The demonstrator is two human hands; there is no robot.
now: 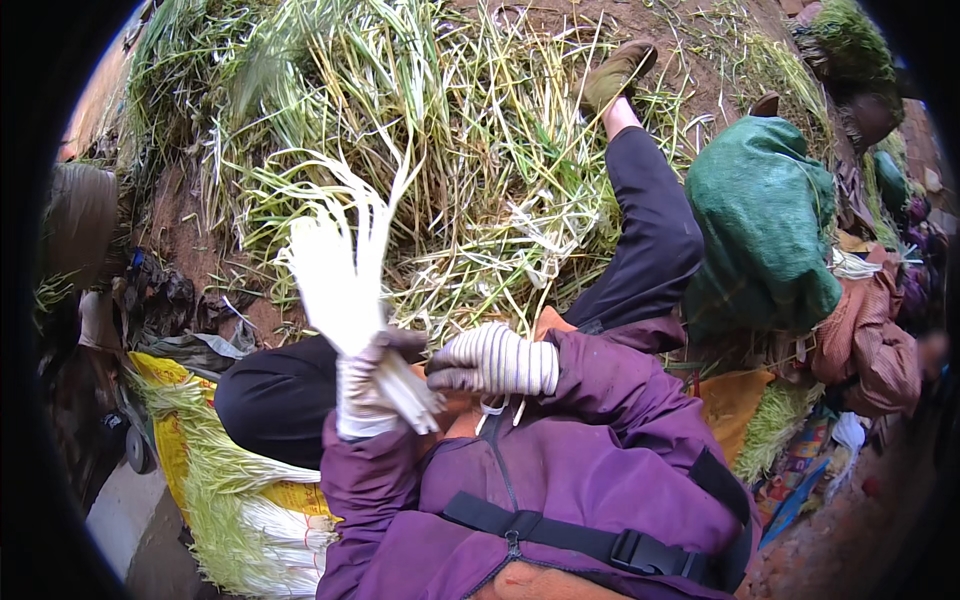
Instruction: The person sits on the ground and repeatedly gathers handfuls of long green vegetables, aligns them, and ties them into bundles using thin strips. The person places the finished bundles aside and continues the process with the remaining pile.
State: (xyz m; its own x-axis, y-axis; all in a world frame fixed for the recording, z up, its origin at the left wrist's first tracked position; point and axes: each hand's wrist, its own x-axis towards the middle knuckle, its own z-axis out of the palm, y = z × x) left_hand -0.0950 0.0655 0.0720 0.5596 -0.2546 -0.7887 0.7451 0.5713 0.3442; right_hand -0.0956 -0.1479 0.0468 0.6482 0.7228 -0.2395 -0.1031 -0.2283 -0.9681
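My left hand [375, 379], in a striped work glove, is closed round a bunch of long white-stemmed leafy greens [341, 277], perhaps blanched chives. Their pale tips point up and away from me, and the cut ends stick out below the fist. My right hand [491, 361], in a similar glove, is just beside those ends with its fingers curled; whether it holds anything is hidden. Beyond my legs lies a big heap of loose green and yellowish stalks [480, 165]. Tied bundles of white stems [289, 536] lie on a yellow printed sack [171, 442] at the lower left.
A green woven sack [765, 225] bulges at the right of my bent leg. Behind it sits a person in a reddish patterned sleeve [862, 330]. More greens [780, 427] lie on an orange sheet [731, 409]. A small wheel [137, 448] is at the left edge.
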